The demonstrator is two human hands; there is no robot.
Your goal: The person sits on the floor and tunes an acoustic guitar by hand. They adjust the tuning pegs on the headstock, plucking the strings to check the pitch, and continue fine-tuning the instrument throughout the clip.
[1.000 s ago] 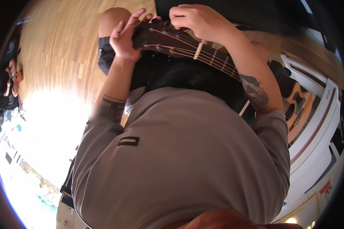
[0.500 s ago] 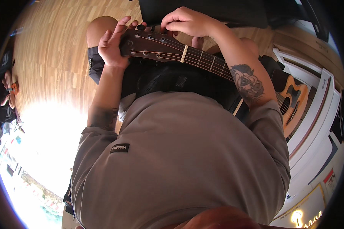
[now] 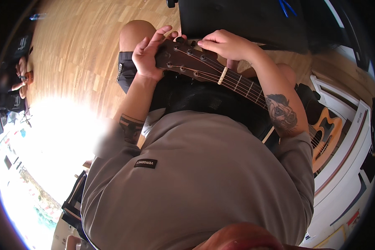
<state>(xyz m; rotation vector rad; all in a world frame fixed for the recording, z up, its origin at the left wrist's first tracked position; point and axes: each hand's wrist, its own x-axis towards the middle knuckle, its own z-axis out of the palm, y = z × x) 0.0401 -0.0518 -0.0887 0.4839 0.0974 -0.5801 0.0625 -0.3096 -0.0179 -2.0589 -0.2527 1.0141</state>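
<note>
An acoustic guitar lies across my lap, its dark headstock (image 3: 177, 58) on the left and its neck (image 3: 243, 85) running right behind my right forearm. My left hand (image 3: 148, 60) is wrapped round the headstock's end, index finger raised and other fingertips behind the wood. Two black tuning pegs (image 3: 179, 39) stick out along the far edge. My right hand (image 3: 229, 45) is closed at that edge, thumb and fingertips pinched at the tuning peg nearest the nut, which they cover. The light-wood guitar body (image 3: 329, 135), with its round sound hole, shows beyond my right arm, partly hidden by it.
Just beyond the headstock is a large black surface (image 3: 233, 18) with a blue strip (image 3: 285, 8) at its far side. A white keyboard-like instrument (image 3: 341, 154) stands on the right. Wooden floor (image 3: 79, 54) spreads left, where another person's hand (image 3: 21, 66) is visible.
The whole view has shifted, so hands and guitar appear farther right and lower. My left hand stays round the headstock and my right hand stays at the same tuning peg.
</note>
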